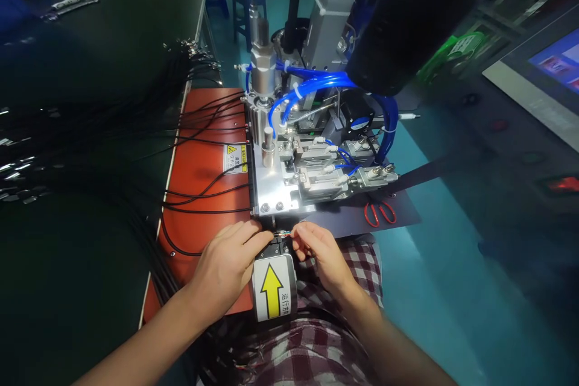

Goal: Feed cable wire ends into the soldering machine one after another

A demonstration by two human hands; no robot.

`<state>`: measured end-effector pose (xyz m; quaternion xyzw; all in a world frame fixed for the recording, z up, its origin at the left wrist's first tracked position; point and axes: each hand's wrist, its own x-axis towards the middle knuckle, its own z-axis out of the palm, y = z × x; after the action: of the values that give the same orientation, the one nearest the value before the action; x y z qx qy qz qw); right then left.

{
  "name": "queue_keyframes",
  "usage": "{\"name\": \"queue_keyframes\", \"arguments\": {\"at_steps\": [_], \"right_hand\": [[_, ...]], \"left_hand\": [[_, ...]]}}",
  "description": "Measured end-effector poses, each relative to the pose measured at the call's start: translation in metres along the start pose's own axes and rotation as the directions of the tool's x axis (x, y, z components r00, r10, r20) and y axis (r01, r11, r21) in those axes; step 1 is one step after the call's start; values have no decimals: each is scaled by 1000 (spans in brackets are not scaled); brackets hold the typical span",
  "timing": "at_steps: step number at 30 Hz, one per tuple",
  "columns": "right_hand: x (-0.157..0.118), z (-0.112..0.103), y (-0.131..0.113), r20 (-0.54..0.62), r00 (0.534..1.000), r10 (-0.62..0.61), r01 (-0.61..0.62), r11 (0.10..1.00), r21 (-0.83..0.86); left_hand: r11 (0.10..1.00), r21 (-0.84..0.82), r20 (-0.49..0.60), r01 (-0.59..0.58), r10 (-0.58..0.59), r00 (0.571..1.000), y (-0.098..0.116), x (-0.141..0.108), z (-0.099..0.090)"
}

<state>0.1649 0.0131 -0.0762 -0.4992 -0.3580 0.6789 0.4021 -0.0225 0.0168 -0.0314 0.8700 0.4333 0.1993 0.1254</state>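
In front of the machine my left hand (230, 253) is closed, its thumb and forefinger pressed at the end of a black cable (181, 248) over a small black block (272, 248). My right hand (319, 247) comes from the other side and pinches the thin coloured wires (284, 233) at the cable's tip. The rest of what its fingers cover is hidden. Just below the hands is a curved cover with a yellow arrow label (272, 289). A metal machine plate (271, 184) stands directly beyond the fingers.
Several black cables lie across an orange-red board (210, 175) into the machine's left side. Blue air tubes (325, 81) arch above it. Red-handled scissors (380, 215) lie at the right. More cables spread over the dark table (90, 72). A screen (558, 60) stands far right.
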Motion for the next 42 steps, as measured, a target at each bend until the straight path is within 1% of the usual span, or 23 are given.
{"name": "queue_keyframes", "arguments": {"at_steps": [3,7,9,12,13,17,19,24,28,32,35,38,40,42], "right_hand": [[0,5,-3,-33,999,-31,30,999,-39],[3,13,-4,-95,995,-42,35,997,-72],[4,14,-3,-108,994,-29,24,998,-55],[5,12,1,-86,996,2,-1,1000,10],[5,12,2,-78,997,10,-8,1000,28],[5,11,4,-70,997,17,-15,999,36],[5,12,3,-72,997,10,-10,1000,8],[3,13,0,-83,996,-28,25,999,-34],[3,14,-2,-88,995,-48,44,998,-49],[2,15,-2,-93,995,-48,43,998,-48],[3,15,0,-86,996,-13,16,999,35],[4,13,1,-23,997,70,-65,985,159],[5,10,2,-5,996,90,-87,979,182],[5,6,2,-24,997,74,-69,982,177]], "left_hand": [[999,-34,1,14,-14,1000,-1,1,0],[999,-46,5,14,-13,1000,-1,2,-1],[1000,1,9,9,-9,1000,1,2,-2],[995,97,22,20,-22,1000,5,0,-2],[996,88,25,30,-32,999,6,-1,-1],[993,-56,31,102,-100,994,7,-4,2],[992,-50,36,117,-115,993,6,-3,4],[997,2,83,75,-75,994,8,-1,5],[998,-29,127,52,-48,991,9,-1,5],[998,-43,124,53,-48,991,8,-3,7],[998,-26,122,52,-48,991,8,-5,8],[998,14,138,59,-61,989,8,-5,9],[998,31,143,57,-60,988,8,-6,11],[998,42,136,45,-50,989,7,-5,12]]}}
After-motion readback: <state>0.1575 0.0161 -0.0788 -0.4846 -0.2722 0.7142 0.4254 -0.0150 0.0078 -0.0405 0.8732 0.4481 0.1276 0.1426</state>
